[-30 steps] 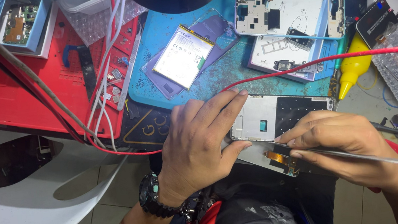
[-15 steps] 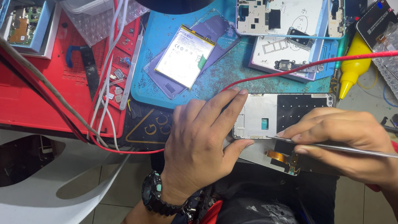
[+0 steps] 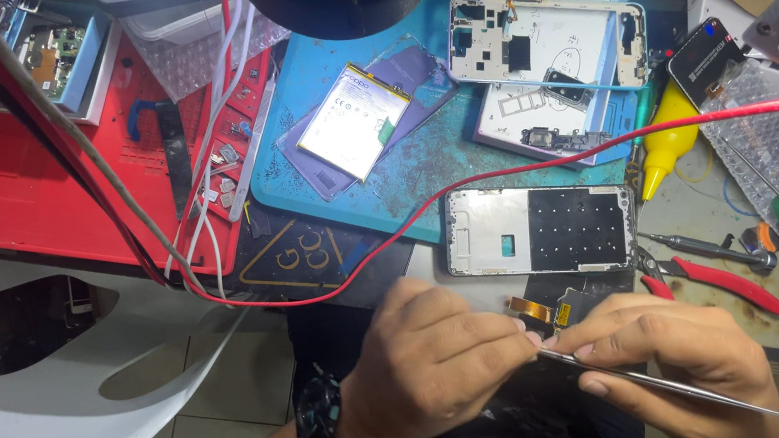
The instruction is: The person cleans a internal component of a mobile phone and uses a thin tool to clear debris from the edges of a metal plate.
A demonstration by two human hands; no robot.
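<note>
A cluttered repair bench carries a teal mat, a battery, a phone frame and red pliers. At its near edge, just below the frame, the left hand has its fingers pinched together on a small flex part, and the right hand grips thin tweezers whose tip meets it. The part sits right at both sets of fingertips; it looks light, thin and fragile, best held by its edges.
</note>
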